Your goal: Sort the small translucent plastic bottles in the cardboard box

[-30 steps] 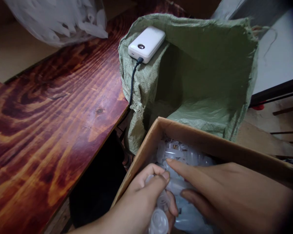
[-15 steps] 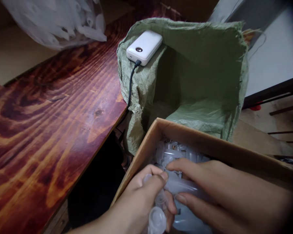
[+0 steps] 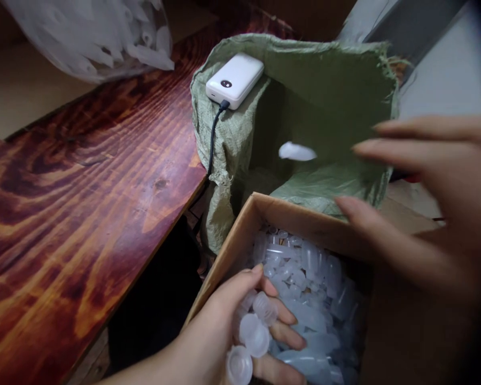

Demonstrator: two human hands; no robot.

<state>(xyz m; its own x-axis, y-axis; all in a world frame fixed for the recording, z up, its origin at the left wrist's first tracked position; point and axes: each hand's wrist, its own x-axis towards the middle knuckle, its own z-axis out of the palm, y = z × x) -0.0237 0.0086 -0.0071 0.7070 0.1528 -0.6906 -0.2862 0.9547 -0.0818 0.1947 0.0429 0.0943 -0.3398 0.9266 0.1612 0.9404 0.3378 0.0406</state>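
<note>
My left hand (image 3: 216, 321) is curled palm-up over the cardboard box (image 3: 304, 222), holding several translucent plastic tubes (image 3: 255, 335) with round ends showing. Beneath it, the box holds many similar clear plastic pieces (image 3: 312, 313). My right hand (image 3: 428, 203) is raised over the box's far right side, thumb and fingers apart, holding nothing. In mid-air to the left of its fingertips is a small white translucent piece (image 3: 297, 152), blurred by motion, in front of the mouth of a green woven sack (image 3: 324, 96).
A white power bank (image 3: 236, 80) with a black cable (image 3: 212, 139) plugged in lies on the sack's folded edge. The dark-stained wooden table (image 3: 104, 176) fills the left. On it stands a clear bag of white plastic tubes (image 3: 116, 37) at the back.
My right hand has moved up and right out of the box and opened; a white piece is now in the air. My left hand has loosened, showing the tubes in its palm.
</note>
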